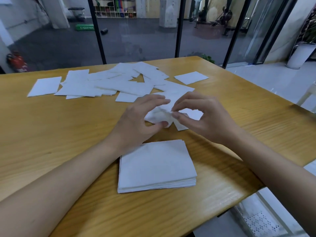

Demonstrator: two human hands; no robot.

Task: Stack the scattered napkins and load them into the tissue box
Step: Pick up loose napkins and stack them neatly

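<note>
- left hand (pixel 140 118) and right hand (pixel 203 117) both pinch one crumpled napkin (pixel 158 116), held just beyond the stack (pixel 157 166)
- scattered napkins (pixel 109 82) farther beyond the stack, overlapping on worktop (pixel 51 127)
- single napkin (pixel 191 77) beyond-right of the stack, apart from the rest

I see my left hand (pixel 136 117) and right hand (pixel 201 115) pinching one crumpled napkin (pixel 159 115) above the bench (pixel 68 134), neat stack (pixel 156 165) nearest, scattered napkins (pixel 109 82) beyond.
</note>
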